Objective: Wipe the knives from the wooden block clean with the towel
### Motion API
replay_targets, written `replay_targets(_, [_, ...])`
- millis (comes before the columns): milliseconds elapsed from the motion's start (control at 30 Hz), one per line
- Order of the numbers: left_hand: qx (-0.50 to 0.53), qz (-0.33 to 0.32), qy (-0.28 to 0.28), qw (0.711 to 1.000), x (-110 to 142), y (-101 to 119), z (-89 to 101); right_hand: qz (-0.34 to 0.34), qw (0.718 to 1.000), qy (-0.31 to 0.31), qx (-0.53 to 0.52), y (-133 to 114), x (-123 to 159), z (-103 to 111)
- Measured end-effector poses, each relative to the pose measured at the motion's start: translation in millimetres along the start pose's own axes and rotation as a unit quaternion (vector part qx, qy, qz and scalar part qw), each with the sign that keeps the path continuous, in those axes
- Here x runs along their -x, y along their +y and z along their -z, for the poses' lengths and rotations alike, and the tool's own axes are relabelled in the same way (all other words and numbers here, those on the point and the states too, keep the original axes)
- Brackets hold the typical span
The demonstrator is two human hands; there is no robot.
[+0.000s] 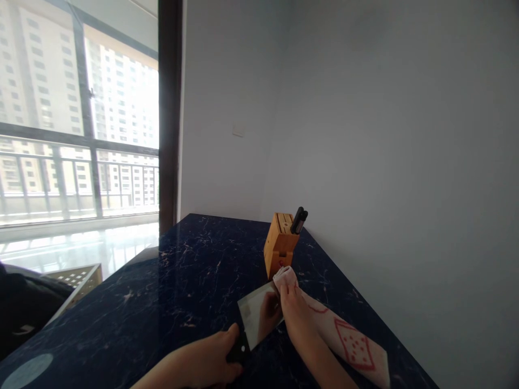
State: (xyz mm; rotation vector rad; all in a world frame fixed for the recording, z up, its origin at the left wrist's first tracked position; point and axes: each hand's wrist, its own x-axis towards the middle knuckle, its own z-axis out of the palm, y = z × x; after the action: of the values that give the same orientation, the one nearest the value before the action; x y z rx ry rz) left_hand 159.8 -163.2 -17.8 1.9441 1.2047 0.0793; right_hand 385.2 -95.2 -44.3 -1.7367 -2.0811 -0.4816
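My left hand (219, 359) is closed round the black handle of a cleaver (257, 319), whose wide shiny blade points away over the dark marble counter (170, 292). My right hand (294, 308) presses a white cloth with red print (348, 340) against the blade's far right edge, fingers wrapped over the bunched end of the cloth. The rest of the cloth trails back along my right forearm. The blade mirrors my fingers.
A wooden knife block (279, 243) with two black handles stands just beyond the hands, near the white wall. A window with a railing fills the left. A perforated box (77, 278) and a dark object sit below the counter's left edge.
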Motion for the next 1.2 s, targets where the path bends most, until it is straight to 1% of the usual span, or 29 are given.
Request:
replay_targets(100, [0.006, 0.003, -0.012, 1.000, -2, -1, 0.1, 0.004, 0.999, -0.013, -0.033, 5, -3, 4])
replay_targets(200, [-0.014, 0.004, -0.011, 1.000, 1, 1, 0.0, -0.011, 0.997, -0.024, -0.071, 16, -7, 8])
replay_targets(267, [-0.042, -0.007, 0.011, 0.999, 4, 3, -0.8, -0.023, 0.996, -0.024, -0.077, 23, -9, 9])
replay_targets(367, [-0.091, -0.026, 0.058, 0.994, 9, 7, -2.2, -0.045, 0.996, -0.024, -0.078, 34, -13, 6])
replay_targets(433, [-0.112, -0.028, 0.073, 0.991, 11, 10, -2.1, -0.059, 0.994, -0.026, -0.083, 40, -15, 2])
replay_targets(600, [-0.113, -0.025, 0.054, 0.992, 13, 17, 2.1, -0.097, 0.990, -0.016, -0.097, 50, -17, 0])
replay_targets(767, [-0.090, -0.048, 0.056, 0.993, 12, 14, 3.1, -0.141, 0.983, 0.005, -0.114, 63, -18, 13])
replay_targets(833, [-0.074, -0.043, 0.043, 0.995, 12, 13, 2.9, -0.149, 0.981, 0.015, -0.127, 65, -18, 20])
replay_targets(933, [-0.055, -0.034, 0.023, 0.998, 11, 13, 3.3, -0.134, 0.979, 0.012, -0.156, 58, -18, 26])
replay_targets(1067, [-0.056, -0.045, 0.033, 0.997, 10, 12, 3.1, -0.068, 0.978, -0.031, -0.196, 33, -14, 29])
replay_targets(1133, [-0.054, -0.031, 0.023, 0.998, 9, 11, 2.3, -0.038, 0.976, -0.049, -0.207, 21, -11, 30])
replay_targets(1200, [-0.052, -0.015, 0.014, 0.998, 9, 11, 1.3, -0.007, 0.975, -0.054, -0.213, 14, -9, 32])
